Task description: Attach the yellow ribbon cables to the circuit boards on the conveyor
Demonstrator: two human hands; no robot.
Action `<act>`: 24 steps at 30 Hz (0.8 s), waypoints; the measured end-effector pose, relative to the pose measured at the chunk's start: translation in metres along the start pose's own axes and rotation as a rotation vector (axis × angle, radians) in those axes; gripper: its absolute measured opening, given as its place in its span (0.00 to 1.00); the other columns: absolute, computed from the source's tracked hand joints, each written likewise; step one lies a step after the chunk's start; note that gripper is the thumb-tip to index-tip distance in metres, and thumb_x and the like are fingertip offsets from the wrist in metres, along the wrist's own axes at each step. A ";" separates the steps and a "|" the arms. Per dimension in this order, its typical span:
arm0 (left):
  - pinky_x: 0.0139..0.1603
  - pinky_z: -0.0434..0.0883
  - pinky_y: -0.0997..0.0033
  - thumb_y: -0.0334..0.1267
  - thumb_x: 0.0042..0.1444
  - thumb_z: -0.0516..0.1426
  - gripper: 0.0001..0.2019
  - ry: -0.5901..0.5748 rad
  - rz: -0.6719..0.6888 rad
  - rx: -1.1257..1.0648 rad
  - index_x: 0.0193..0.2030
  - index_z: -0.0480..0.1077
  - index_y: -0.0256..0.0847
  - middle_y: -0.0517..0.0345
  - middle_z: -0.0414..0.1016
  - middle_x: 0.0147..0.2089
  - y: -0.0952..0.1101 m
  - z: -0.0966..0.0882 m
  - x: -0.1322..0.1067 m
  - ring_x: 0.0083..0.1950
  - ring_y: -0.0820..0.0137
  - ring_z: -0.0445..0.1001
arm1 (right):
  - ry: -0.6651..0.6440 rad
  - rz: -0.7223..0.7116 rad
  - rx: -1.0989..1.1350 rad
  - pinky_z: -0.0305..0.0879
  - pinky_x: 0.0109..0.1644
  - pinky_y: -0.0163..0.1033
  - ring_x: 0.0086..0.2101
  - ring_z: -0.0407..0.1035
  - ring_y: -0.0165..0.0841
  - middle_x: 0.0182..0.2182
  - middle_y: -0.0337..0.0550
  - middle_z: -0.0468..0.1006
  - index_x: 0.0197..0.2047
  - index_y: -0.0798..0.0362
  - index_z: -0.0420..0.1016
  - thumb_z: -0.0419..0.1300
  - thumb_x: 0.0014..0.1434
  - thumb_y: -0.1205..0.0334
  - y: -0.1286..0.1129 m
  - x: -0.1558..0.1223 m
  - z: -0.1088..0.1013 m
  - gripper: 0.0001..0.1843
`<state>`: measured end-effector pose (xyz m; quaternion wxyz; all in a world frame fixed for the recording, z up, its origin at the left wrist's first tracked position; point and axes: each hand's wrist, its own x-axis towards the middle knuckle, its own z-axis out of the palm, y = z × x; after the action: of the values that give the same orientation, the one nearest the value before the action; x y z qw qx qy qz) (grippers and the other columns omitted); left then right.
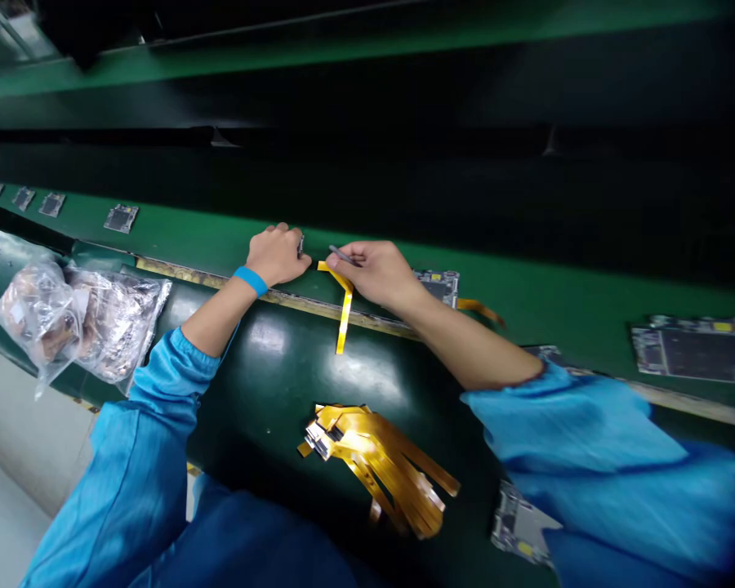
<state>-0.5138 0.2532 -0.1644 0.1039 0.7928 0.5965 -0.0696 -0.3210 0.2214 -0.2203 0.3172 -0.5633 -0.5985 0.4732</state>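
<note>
My left hand (277, 255) is curled shut on a small circuit board (300, 243) at the edge of the green belt; most of the board is hidden under the fingers. My right hand (376, 271) is closed on thin grey tweezers (341, 255) whose tip meets the upper end of a yellow flex cable (344, 309). That cable hangs down from between the two hands onto the dark green bench. A blue wristband (251, 280) circles my left wrist. Both arms wear blue sleeves.
A pile of several yellow flex cables (383, 467) lies on the bench (269, 384) near me. Circuit boards ride the green belt (177, 233): one (121, 218) at left, one (695, 349) at right, another (441, 286) behind my right hand. Clear bags (79, 322) sit at left.
</note>
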 end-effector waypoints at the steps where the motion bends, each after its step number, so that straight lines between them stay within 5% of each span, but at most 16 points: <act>1: 0.59 0.77 0.52 0.38 0.65 0.60 0.14 0.000 0.003 -0.011 0.54 0.81 0.37 0.40 0.81 0.57 -0.002 0.000 0.000 0.62 0.46 0.79 | 0.004 0.002 0.003 0.72 0.42 0.43 0.37 0.77 0.40 0.35 0.48 0.86 0.37 0.54 0.85 0.71 0.60 0.43 0.001 0.002 0.001 0.20; 7: 0.55 0.77 0.56 0.33 0.64 0.58 0.10 0.046 0.081 -0.136 0.48 0.80 0.41 0.47 0.83 0.50 -0.029 0.002 -0.002 0.55 0.53 0.81 | 0.067 0.002 -0.061 0.72 0.41 0.42 0.37 0.78 0.40 0.35 0.49 0.87 0.38 0.55 0.87 0.71 0.60 0.50 0.001 0.017 0.014 0.16; 12: 0.60 0.75 0.55 0.32 0.64 0.59 0.08 0.065 0.197 -0.118 0.46 0.79 0.40 0.45 0.82 0.53 -0.042 0.006 -0.008 0.60 0.53 0.78 | 0.134 0.009 -0.227 0.70 0.41 0.42 0.34 0.78 0.39 0.32 0.46 0.87 0.38 0.54 0.89 0.68 0.61 0.57 -0.005 0.022 0.023 0.10; 17: 0.56 0.77 0.53 0.39 0.65 0.61 0.06 0.040 0.072 -0.088 0.43 0.79 0.41 0.45 0.81 0.51 -0.021 0.009 -0.009 0.60 0.49 0.78 | 0.178 0.001 -0.259 0.69 0.38 0.41 0.32 0.76 0.39 0.31 0.47 0.86 0.36 0.53 0.88 0.67 0.60 0.56 -0.001 0.022 0.020 0.11; 24: 0.58 0.78 0.50 0.40 0.67 0.61 0.13 0.029 0.013 -0.025 0.54 0.80 0.39 0.39 0.79 0.59 0.008 0.013 -0.004 0.66 0.44 0.74 | 0.177 0.026 -0.132 0.67 0.38 0.40 0.33 0.75 0.37 0.32 0.47 0.86 0.37 0.55 0.87 0.67 0.60 0.56 0.011 0.022 0.012 0.11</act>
<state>-0.5068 0.2438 -0.1757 0.1056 0.7963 0.5935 -0.0499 -0.3320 0.2395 -0.2377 0.3248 -0.6303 -0.5906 0.3853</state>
